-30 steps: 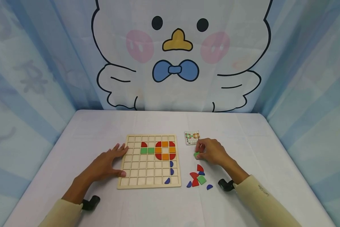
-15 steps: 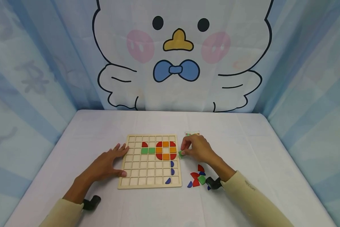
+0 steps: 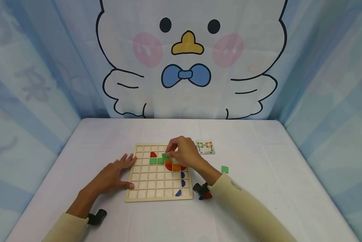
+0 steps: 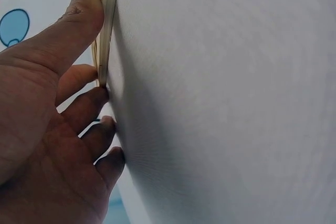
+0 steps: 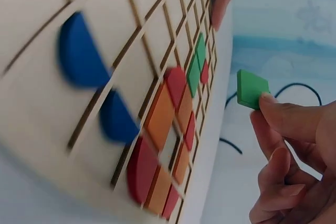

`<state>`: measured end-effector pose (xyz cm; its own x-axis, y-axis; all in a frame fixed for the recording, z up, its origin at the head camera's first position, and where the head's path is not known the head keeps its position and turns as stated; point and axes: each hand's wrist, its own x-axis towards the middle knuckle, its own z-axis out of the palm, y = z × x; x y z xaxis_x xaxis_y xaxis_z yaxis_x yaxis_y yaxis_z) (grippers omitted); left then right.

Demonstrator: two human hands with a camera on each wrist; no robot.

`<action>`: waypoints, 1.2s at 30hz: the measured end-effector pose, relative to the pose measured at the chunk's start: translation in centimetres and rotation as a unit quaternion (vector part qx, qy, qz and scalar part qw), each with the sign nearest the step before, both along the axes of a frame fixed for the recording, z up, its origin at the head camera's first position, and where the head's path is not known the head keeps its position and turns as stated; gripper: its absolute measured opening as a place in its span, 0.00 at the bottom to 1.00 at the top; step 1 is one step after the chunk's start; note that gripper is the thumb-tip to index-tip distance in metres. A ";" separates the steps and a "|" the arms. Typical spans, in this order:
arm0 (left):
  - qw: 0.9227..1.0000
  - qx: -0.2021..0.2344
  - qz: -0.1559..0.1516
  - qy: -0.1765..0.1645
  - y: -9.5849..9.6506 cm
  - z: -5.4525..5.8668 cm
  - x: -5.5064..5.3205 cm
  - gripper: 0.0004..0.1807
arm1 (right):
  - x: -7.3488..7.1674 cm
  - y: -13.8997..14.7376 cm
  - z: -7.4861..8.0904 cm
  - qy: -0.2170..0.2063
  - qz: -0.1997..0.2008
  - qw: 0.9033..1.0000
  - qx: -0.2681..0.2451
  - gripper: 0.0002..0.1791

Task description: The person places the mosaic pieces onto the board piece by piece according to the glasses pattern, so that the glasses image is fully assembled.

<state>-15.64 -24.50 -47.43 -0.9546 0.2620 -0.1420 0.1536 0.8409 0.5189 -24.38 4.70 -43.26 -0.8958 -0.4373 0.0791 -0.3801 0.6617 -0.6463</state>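
My right hand (image 3: 185, 153) pinches a green square tile (image 5: 252, 88) between thumb and fingers, held above the wooden grid board (image 3: 152, 184). In the right wrist view the tile is clear of the board's surface. Two green tiles (image 3: 153, 161) lie side by side in the grid, with a red quarter-round piece (image 3: 153, 154) above the left one. Orange squares (image 3: 176, 167) and red rounded pieces form a ring, partly hidden by the right hand. Several blue half-round pieces (image 3: 183, 183) sit lower right. My left hand (image 3: 116, 174) rests against the board's left edge, fingers spread.
A small pattern card (image 3: 205, 147) lies beyond the board at right. Another green tile (image 3: 224, 169) lies on the white table. Loose red pieces (image 3: 209, 195) are mostly hidden under the right wrist's black camera (image 3: 200, 190). A patterned curtain stands behind.
My right hand has carried the green tile left from beside the card to over the board's upper part. The card and a loose green tile are uncovered. The left hand stays in place.
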 end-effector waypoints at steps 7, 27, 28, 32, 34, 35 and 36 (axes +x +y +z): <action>1.000 0.001 0.001 -0.010 -0.2 0.0 -0.1 0.60 | -0.9 -3.9 -0.3 -0.018 -0.006 0.999 -0.030 0.07; 1.000 0.001 -0.008 0.001 -0.1 0.0 0.0 0.60 | -2.0 -9.1 -2.0 -0.028 -0.050 0.997 0.053 0.13; 1.000 -0.001 -0.007 0.000 -0.1 0.0 0.0 0.60 | -2.0 -9.1 -2.0 -0.026 -0.047 0.997 0.058 0.13; 1.000 0.000 -0.006 -0.003 -0.2 0.0 -0.1 0.61 | -2.0 -9.1 -2.1 -0.015 -0.034 0.996 0.083 0.11; 1.000 0.001 -0.006 -0.004 -0.1 0.0 -0.1 0.61 | -2.0 -9.0 -2.1 -0.009 -0.029 0.995 0.095 0.08; 1.000 0.001 -0.006 -0.004 -0.1 0.0 -0.1 0.61 | -1.9 -8.8 -2.2 -0.006 -0.027 0.995 0.097 0.06; 1.000 -0.001 -0.005 -0.004 -0.2 0.0 -0.1 0.61 | -1.9 -8.7 -2.2 -0.003 -0.025 0.995 0.096 0.05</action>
